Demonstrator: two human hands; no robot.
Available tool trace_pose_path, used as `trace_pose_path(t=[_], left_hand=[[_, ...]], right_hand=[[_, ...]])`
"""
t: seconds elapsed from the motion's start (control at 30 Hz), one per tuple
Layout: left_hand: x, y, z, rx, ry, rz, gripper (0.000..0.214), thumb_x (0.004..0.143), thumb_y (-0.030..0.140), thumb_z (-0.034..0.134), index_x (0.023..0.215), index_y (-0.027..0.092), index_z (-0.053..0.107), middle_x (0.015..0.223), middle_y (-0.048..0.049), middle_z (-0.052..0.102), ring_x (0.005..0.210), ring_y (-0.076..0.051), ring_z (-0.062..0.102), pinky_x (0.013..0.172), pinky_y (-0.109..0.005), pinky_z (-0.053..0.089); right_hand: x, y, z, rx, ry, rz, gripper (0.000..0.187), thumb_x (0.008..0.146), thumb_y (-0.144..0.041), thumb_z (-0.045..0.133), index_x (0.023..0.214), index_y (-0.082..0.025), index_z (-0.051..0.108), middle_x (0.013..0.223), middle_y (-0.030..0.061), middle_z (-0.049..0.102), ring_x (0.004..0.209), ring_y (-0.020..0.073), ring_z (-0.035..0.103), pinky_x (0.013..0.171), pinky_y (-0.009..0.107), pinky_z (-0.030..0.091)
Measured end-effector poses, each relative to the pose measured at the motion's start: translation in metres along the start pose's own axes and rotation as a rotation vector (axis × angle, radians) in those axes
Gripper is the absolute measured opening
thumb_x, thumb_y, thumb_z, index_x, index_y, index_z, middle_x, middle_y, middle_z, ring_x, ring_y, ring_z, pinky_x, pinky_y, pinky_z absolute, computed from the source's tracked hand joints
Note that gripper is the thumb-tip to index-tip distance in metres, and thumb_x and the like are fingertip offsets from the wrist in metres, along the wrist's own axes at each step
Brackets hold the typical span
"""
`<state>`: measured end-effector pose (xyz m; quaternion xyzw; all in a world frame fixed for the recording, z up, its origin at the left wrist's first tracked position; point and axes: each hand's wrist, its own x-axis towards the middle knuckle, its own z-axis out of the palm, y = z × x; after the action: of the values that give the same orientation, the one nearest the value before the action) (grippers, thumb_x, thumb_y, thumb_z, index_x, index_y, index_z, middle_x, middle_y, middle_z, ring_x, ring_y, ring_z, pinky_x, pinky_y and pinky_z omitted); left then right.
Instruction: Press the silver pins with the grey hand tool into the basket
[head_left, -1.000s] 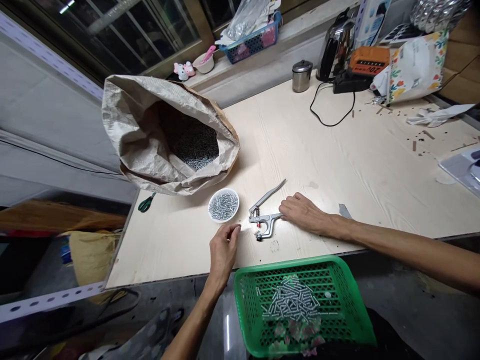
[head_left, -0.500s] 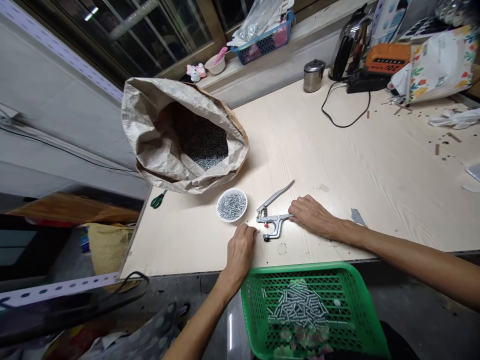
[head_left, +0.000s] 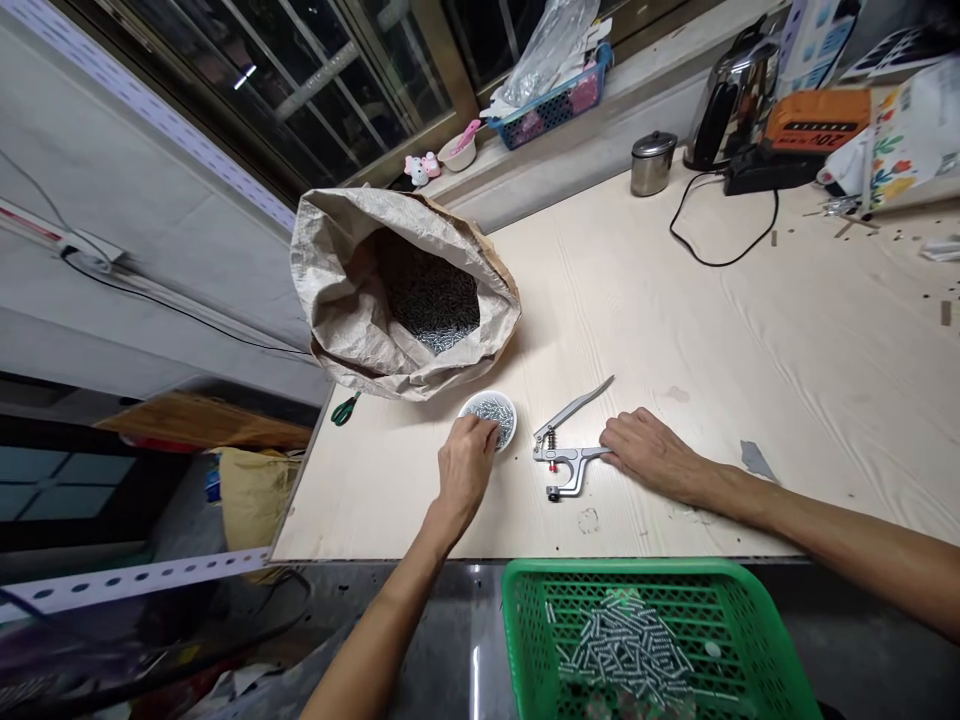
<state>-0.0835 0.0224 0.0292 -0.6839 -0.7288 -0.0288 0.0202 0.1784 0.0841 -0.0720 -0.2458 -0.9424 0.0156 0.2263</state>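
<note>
My left hand [head_left: 466, 463] reaches over the near rim of a small white bowl [head_left: 512, 420], its fingers pinched together at the many small silvery metal pieces inside. Whatever lies between those fingertips is hidden. A pair of grey snap-fastener pliers [head_left: 576, 462] lies on the table, its jaws to the left and its upper handle raised. My right hand [head_left: 646, 450] rests on the tabletop, closed around the end of the lower handle. In the jaws' gap a red tip shows above a black-ended lower arm.
A large woven sack [head_left: 337, 300] of dark and silvery small pieces stands behind the bowl. Green scissors [head_left: 345, 410] lie left. At the table's front edge is a green basket [head_left: 652, 568] with silvery screw-like pieces. A lidded metal pot [head_left: 652, 165] and orange-black device [head_left: 817, 125] stand behind.
My left hand has moved from beside the pliers' jaws up and left to the bowl. My right hand keeps its hold on the lower handle. The whole view has shifted slightly.
</note>
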Motion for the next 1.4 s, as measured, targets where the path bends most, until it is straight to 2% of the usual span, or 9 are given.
trace_pose_path(t=[0.17,0.27,0.5,0.67,0.8,1.1,1.27,1.33,1.4], left_hand=[[0.018,0.0,0.0,0.223,-0.191,0.098,0.025,0.094,0.019,0.047,0.088,0.018,0.071,0.097,-0.0097,0.066,0.096,-0.024,0.054,0.062,-0.029,0.042],[0.02,-0.004,-0.002,0.263,-0.248,0.15,0.025,0.094,0.019,0.046,0.09,0.017,0.07,0.098,-0.0103,0.065,0.098,-0.024,0.053,0.06,-0.03,0.041],[0.029,-0.009,0.002,0.277,-0.225,0.096,0.028,0.096,0.025,0.044,0.093,0.017,0.07,0.1,-0.0105,0.066,0.097,-0.025,0.055,0.057,-0.029,0.038],[0.031,-0.021,-0.001,0.142,-0.084,-0.039,0.023,0.094,0.024,0.048,0.094,0.017,0.071,0.096,-0.008,0.067,0.091,-0.022,0.058,0.066,-0.029,0.043],[0.019,-0.028,-0.003,-0.006,-0.1,0.086,0.017,0.091,0.028,0.057,0.091,0.022,0.073,0.093,-0.0044,0.067,0.092,-0.02,0.058,0.07,-0.028,0.045],[0.015,-0.017,0.002,0.171,-0.188,0.204,0.023,0.093,0.023,0.051,0.088,0.021,0.073,0.095,-0.0087,0.065,0.096,-0.023,0.053,0.062,-0.028,0.044],[0.005,-0.007,-0.013,-0.183,0.06,0.054,0.018,0.089,0.026,0.056,0.09,0.02,0.073,0.092,-0.0076,0.067,0.089,-0.021,0.057,0.074,-0.03,0.048],[-0.007,0.005,-0.016,-0.444,0.02,-0.066,0.018,0.087,0.03,0.058,0.088,0.02,0.073,0.088,-0.006,0.069,0.08,-0.018,0.059,0.071,-0.029,0.048],[-0.021,0.019,-0.011,-0.696,-0.133,-0.229,0.022,0.082,0.036,0.061,0.083,0.018,0.073,0.079,-0.0045,0.069,0.068,-0.016,0.058,0.062,-0.026,0.047]], right_hand=[[-0.001,0.0,0.002,-0.009,-0.011,0.003,0.019,0.097,-0.024,0.042,0.081,-0.02,0.05,0.078,0.0024,0.056,0.073,0.0184,0.044,0.069,0.033,0.025],[-0.001,0.0,0.002,-0.006,-0.015,0.01,0.017,0.097,-0.023,0.043,0.081,-0.02,0.05,0.078,0.0024,0.056,0.073,0.0187,0.044,0.069,0.033,0.025],[0.001,-0.001,0.002,-0.011,-0.008,0.008,0.018,0.097,-0.023,0.043,0.08,-0.02,0.05,0.076,0.0023,0.056,0.071,0.0183,0.043,0.068,0.032,0.024],[0.0,-0.001,0.002,-0.02,-0.001,0.01,0.019,0.097,-0.022,0.041,0.08,-0.02,0.049,0.076,0.0021,0.055,0.071,0.0183,0.044,0.068,0.032,0.024],[0.0,0.0,0.004,-0.013,-0.004,0.008,0.019,0.098,-0.023,0.041,0.081,-0.019,0.049,0.076,0.0022,0.056,0.072,0.0182,0.044,0.068,0.032,0.024],[0.0,-0.001,0.001,0.013,-0.016,0.012,0.021,0.098,-0.024,0.038,0.083,-0.019,0.052,0.077,0.0031,0.057,0.072,0.0184,0.046,0.068,0.033,0.025],[0.002,-0.002,-0.002,0.071,-0.04,0.014,0.019,0.098,-0.02,0.04,0.088,-0.019,0.056,0.08,0.002,0.057,0.075,0.018,0.046,0.068,0.033,0.027],[0.002,-0.003,-0.003,0.051,-0.029,-0.012,0.021,0.097,-0.016,0.039,0.083,-0.018,0.055,0.08,0.0023,0.056,0.076,0.0178,0.044,0.069,0.033,0.027],[0.002,-0.004,-0.004,0.026,0.015,-0.046,0.023,0.097,-0.014,0.039,0.08,-0.018,0.054,0.077,0.0024,0.055,0.075,0.0175,0.042,0.069,0.033,0.028]])
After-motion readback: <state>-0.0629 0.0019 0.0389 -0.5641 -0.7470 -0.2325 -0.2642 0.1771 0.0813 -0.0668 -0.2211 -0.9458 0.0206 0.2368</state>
